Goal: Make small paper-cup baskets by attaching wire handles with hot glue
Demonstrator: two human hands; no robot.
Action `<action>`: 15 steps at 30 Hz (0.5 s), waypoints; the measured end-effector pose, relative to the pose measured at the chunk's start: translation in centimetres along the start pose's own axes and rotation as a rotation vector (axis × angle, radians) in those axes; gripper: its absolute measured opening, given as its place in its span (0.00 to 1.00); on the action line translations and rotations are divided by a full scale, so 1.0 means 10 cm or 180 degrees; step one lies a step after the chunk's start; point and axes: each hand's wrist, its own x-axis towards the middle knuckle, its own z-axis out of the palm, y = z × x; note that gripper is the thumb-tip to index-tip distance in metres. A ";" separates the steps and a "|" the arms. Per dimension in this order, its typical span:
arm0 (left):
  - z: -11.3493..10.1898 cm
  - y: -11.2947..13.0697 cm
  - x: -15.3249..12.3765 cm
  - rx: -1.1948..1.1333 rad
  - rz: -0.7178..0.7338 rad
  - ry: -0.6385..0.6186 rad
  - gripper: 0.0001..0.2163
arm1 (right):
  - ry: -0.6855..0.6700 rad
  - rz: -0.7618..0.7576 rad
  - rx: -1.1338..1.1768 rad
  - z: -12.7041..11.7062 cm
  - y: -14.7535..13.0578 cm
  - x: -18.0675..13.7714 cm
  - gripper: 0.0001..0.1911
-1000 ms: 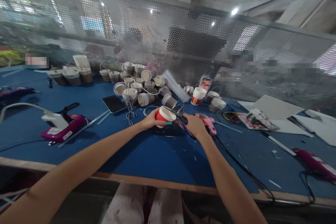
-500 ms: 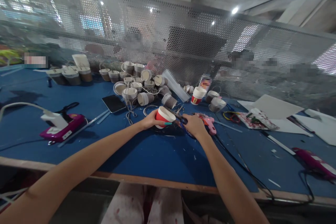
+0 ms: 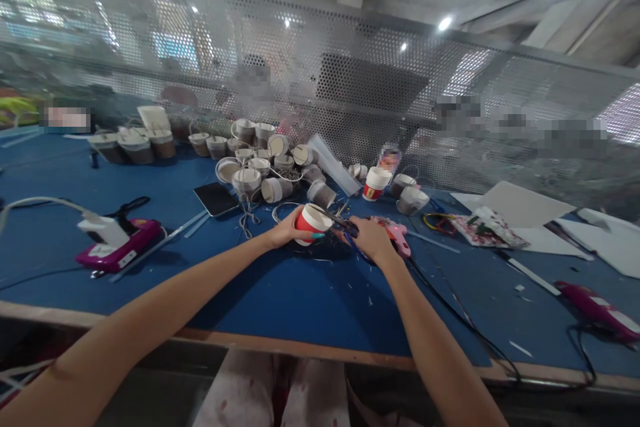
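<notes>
A red and white paper cup [image 3: 303, 221] is in my left hand [image 3: 286, 230], its open top tilted towards the right. The fingers wrap round its side, and green nails show at its front. My right hand [image 3: 370, 237] is closed on the dark handles of a pair of scissors [image 3: 339, 220]. The blades reach left to the cup's rim and lie across its opening; whether they bite into the wall I cannot tell. Just right of that hand lies a pink glue gun [image 3: 399, 239]. Behind the cup, a small cord-wrapped cup [image 3: 321, 193] rests on its side.
Several cord-wrapped cups [image 3: 247, 181] crowd the back of the blue table [image 3: 300, 300]. Another red and white cup [image 3: 376, 184] stands behind my right hand. A black phone [image 3: 216, 199] and purple power strip [image 3: 120, 247] lie left; white sheets [image 3: 527, 207] lie right.
The scissors have shifted slightly left and up, so their blades now lie over the cup's opening. The cup in my left hand has turned a little more upright.
</notes>
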 end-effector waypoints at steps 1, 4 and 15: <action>0.00 0.00 0.00 0.0026 0.0007 0.0007 0.33 | -0.0050 -0.0013 0.0003 0.00 0.00 0.00 0.23; 0.00 0.02 -0.02 0.0077 -0.0001 -0.0065 0.33 | -0.0076 -0.0023 0.0041 0.00 -0.02 0.00 0.22; -0.01 0.03 -0.03 -0.0145 -0.0028 -0.0248 0.33 | -0.0217 -0.0095 0.0102 0.02 0.00 0.02 0.16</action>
